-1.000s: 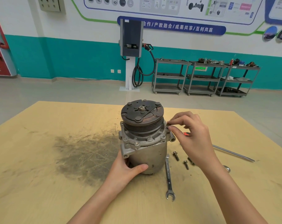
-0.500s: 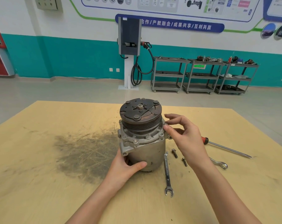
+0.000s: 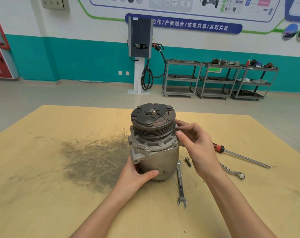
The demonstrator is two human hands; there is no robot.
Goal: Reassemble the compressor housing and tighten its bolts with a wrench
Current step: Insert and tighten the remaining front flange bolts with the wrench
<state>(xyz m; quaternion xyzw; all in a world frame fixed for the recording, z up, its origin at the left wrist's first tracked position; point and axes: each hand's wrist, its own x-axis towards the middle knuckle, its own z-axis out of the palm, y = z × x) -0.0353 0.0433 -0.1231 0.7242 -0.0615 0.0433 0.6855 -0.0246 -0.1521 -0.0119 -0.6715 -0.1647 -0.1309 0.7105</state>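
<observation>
The grey compressor (image 3: pixel 160 158) stands upright on the wooden table (image 3: pixel 51 194), its rusty pulley on top. My left hand (image 3: pixel 137 176) grips the lower body of the housing, thumb across the front. My right hand (image 3: pixel 197 146) is at the right side of the flange, thumb and fingertips pinching a bolt there; the bolt itself is mostly hidden by the fingers. A combination wrench (image 3: pixel 180 184) lies on the table just right of the compressor. One loose bolt (image 3: pixel 188 161) lies beside the wrench.
A red-handled screwdriver (image 3: pixel 240 156) and a second wrench (image 3: pixel 232 171) lie to the right, partly behind my right forearm. A dark grease smear (image 3: pixel 94 160) covers the table left of the compressor. Metal carts (image 3: pixel 214 79) stand far off by the wall.
My right hand has lowered from above the flange onto its right edge, with the fingertips closing in there. My left hand has kept its hold on the housing.
</observation>
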